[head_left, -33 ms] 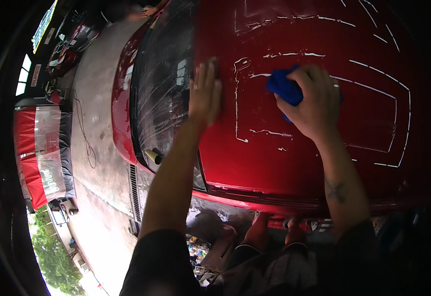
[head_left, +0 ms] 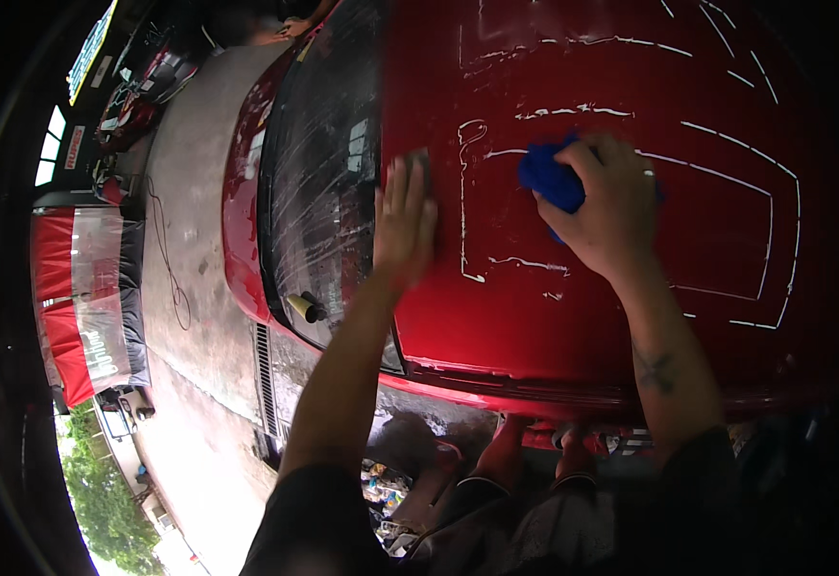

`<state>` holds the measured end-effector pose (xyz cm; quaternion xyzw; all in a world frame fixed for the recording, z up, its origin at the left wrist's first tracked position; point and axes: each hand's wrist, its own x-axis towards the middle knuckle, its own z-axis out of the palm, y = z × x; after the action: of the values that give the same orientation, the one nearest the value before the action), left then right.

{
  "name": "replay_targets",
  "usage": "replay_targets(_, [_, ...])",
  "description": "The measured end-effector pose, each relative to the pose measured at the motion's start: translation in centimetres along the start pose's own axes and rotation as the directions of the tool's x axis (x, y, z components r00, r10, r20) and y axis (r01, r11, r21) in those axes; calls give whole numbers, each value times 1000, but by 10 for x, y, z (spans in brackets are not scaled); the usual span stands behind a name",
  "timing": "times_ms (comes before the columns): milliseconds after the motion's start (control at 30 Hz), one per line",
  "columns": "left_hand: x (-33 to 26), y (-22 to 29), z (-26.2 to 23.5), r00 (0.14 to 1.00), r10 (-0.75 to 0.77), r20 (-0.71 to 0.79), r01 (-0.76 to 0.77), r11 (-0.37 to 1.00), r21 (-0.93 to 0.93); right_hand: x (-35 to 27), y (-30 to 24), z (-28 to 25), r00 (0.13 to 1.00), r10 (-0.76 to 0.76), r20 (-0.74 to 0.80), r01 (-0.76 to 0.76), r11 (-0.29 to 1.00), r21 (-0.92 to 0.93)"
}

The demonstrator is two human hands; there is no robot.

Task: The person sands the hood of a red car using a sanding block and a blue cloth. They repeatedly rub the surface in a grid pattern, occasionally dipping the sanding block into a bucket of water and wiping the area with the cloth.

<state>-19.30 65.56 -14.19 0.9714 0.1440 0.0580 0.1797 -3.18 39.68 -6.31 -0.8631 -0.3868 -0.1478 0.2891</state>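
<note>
A glossy red car panel (head_left: pixel 573 326) fills the middle and right of the head view, marked with thin white lines of paste (head_left: pixel 462 206) in loops and rectangles. My right hand (head_left: pixel 616 216) is shut on a bunched blue cloth (head_left: pixel 546 178) and presses it onto the panel, on one of the white lines. My left hand (head_left: pixel 403 216) lies flat with fingers together on the panel's left edge, beside the dark, streaked car glass (head_left: pixel 318 182). A small yellowish cylinder (head_left: pixel 302 307) sits at the lower edge of the glass.
Left of the car runs a wet concrete floor (head_left: pixel 198 202) with a thin hose or cable and a drain grate (head_left: pixel 264 384). A red and black canopy (head_left: pixel 78 288) stands at far left. Below are my legs and feet (head_left: pixel 515 442). Another person's hand (head_left: pixel 294 27) shows at the top.
</note>
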Motion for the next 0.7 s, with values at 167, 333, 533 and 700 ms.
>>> replay_targets(167, [-203,42,-11,973,15,230,-6,999,-37,9,37,-27,992,121,-44,-125,987,-102])
replay_targets(333, [-107,16,-24,976,16,217,-25,999,40,6,57,-40,960,245,-138,-263,955,-136])
replay_targets(533, [135,-25,-18,992,4,129,-11,999,50,7,59,-34,952,268,-150,-291,943,-164])
replay_targets(700, [317,-82,-9,1000,3,9,-3,998,-57,11,56,-35,964,215,-158,-237,962,-134])
